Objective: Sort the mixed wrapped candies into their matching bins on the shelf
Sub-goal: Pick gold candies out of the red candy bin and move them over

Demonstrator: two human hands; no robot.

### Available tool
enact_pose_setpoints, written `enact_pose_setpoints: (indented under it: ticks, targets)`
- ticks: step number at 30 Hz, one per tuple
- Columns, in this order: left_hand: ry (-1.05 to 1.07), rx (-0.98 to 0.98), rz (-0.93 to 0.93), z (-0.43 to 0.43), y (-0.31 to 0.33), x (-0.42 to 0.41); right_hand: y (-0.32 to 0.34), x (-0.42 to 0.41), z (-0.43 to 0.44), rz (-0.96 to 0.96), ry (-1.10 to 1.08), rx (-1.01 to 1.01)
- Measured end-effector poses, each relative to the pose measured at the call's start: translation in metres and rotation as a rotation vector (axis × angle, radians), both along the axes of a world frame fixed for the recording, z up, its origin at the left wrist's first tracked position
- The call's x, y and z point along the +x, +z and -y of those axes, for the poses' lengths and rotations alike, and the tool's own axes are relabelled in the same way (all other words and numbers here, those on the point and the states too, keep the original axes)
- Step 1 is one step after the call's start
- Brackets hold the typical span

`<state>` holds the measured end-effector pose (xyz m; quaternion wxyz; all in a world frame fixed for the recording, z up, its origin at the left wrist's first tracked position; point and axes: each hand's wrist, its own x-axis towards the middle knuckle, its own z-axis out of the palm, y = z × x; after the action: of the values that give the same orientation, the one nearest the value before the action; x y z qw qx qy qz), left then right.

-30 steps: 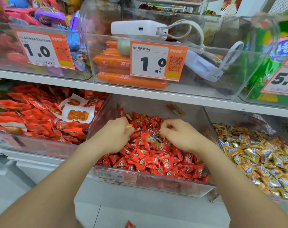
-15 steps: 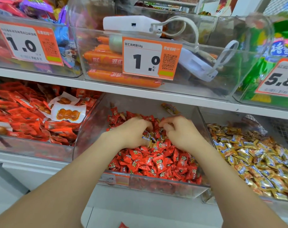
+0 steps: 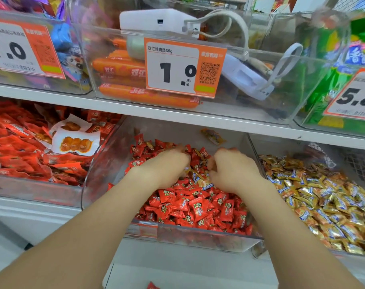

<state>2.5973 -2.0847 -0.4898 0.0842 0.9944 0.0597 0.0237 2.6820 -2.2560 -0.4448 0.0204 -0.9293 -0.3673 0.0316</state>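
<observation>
Head view: left hand point(image 3: 169, 165) and right hand point(image 3: 233, 172) curled among red wrapped candies point(image 3: 194, 207) in clear plastic bin point(image 3: 198, 236), grip honestly unreadable, gold-blue wrapped strays point(image 3: 204, 181) between them, could drag reds along grabbing blind.

Red wrapped candies point(image 3: 194, 207) fill the clear middle bin point(image 3: 198, 236), gold-and-blue strays point(image 3: 206, 183) mixed in near its centre. Gold-and-blue candies point(image 3: 323, 195) heap the right bin point(image 3: 281, 145).

We have one head-worn wide-angle view, facing forward and down, close to the shelf point(image 3: 177, 116). The red candy bin point(image 3: 198, 237) sits centre, gold candy bin point(image 3: 281, 147) at 3 o'clock.
</observation>
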Motion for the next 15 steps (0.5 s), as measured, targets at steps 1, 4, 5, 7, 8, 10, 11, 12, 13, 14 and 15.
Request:
enact_pose_setpoints:
  ticks: [1,4,5,7,8,10,11,12,13,14,15]
  targets:
    - [0.0,-0.045,0.053,-0.001,0.005,-0.002,-0.001,0.002,-0.001,-0.03,0.034,0.06]
    - [0.057,-0.241,0.138,-0.006,0.019,-0.014,-0.005,0.006,-0.003,-0.131,0.11,0.02]
    - [0.082,-0.28,0.132,-0.009,0.021,-0.018,-0.008,0.007,-0.004,-0.145,0.118,-0.047]
    - [0.121,-0.347,0.092,-0.012,0.023,-0.025,-0.013,0.007,-0.006,-0.16,0.124,-0.123]
    - [0.137,-0.378,0.08,-0.013,0.023,-0.027,-0.015,0.007,-0.007,-0.14,0.131,-0.14]
    - [0.178,-0.378,0.083,-0.01,0.026,-0.029,-0.017,0.007,-0.008,-0.099,0.14,-0.174]
    - [0.198,-0.344,0.098,-0.009,0.028,-0.029,-0.017,0.008,-0.009,-0.098,0.149,-0.17]
    - [0.217,-0.297,0.119,-0.008,0.029,-0.029,-0.015,0.008,-0.009,-0.114,0.162,-0.154]
    - [0.238,-0.246,0.135,-0.006,0.028,-0.028,-0.016,0.009,-0.009,-0.132,0.178,-0.124]
    - [0.251,-0.203,0.146,-0.005,0.026,-0.028,-0.015,0.01,-0.009,-0.153,0.183,-0.11]
    - [0.253,-0.183,0.149,-0.004,0.024,-0.026,-0.016,0.011,-0.009,-0.178,0.193,-0.113]
